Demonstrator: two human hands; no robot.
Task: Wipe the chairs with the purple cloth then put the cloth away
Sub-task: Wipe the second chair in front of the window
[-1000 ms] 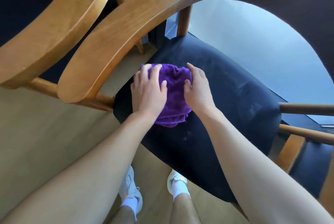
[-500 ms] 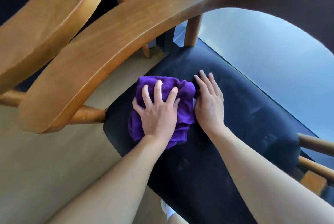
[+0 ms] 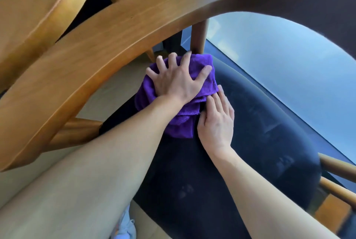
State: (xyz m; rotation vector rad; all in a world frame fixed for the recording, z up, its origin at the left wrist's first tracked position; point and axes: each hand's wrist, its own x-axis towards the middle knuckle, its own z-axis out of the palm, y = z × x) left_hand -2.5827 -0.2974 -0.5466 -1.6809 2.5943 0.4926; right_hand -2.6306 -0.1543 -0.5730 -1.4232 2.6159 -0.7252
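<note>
Centre frame, the left hand, fingers splayed flat, presses the bunched purple cloth onto the chair seat; just right, the right hand lays straight fingers against its edge; best to press evenly, sweeping toward the seat's right side.

Cloth: solid vivid purple, plain.
Seat cushion: dark navy to black, faint pale smudges.
Curved rail: honey-brown wood, fine grain streaks.
Second chair: same honey-brown wood.
Floor: pale beige.
Glass panel: hazy blue-grey.
Shoe: white.
</note>
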